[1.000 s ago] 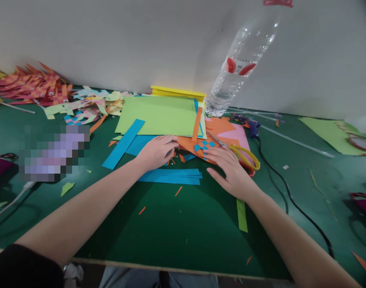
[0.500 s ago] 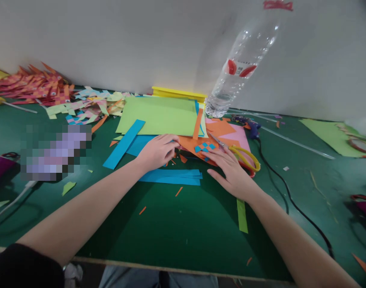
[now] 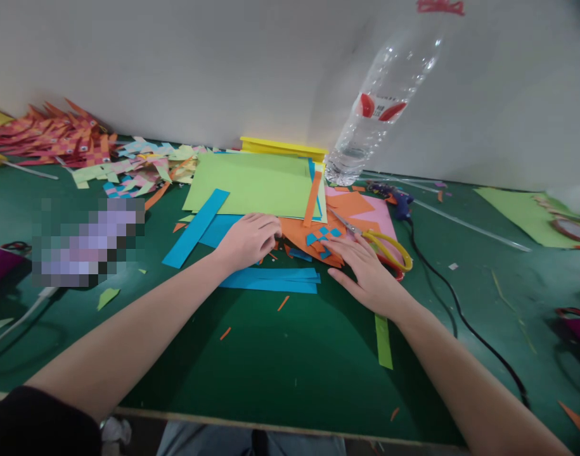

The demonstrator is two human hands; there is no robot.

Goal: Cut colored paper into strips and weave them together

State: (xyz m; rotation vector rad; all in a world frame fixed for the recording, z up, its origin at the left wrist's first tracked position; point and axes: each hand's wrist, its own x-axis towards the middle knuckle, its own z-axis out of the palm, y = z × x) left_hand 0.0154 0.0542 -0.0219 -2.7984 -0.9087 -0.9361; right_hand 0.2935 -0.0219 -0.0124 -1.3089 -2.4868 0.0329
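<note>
An orange paper piece with blue strips woven into it [image 3: 318, 239] lies on the green table between my hands. My left hand [image 3: 249, 239] rests on its left edge with the fingers curled and pinched on the orange paper. My right hand [image 3: 368, 272] lies flat on its right side, fingers stretched toward the woven part. Several blue paper strips [image 3: 270, 279] lie just in front of my left hand. Yellow-handled scissors [image 3: 387, 247] lie right beside my right hand.
Green sheets [image 3: 256, 183] and a yellow stack [image 3: 283, 147] lie behind the work. A clear plastic bottle [image 3: 380, 107] stands at the wall. A glue gun [image 3: 399, 199] with a black cord [image 3: 456, 310] lies right. Woven paper pieces [image 3: 56, 136] pile up far left.
The orange woven piece has shifted a little to the left and nearer to my left hand. Both hands stay almost where they were.
</note>
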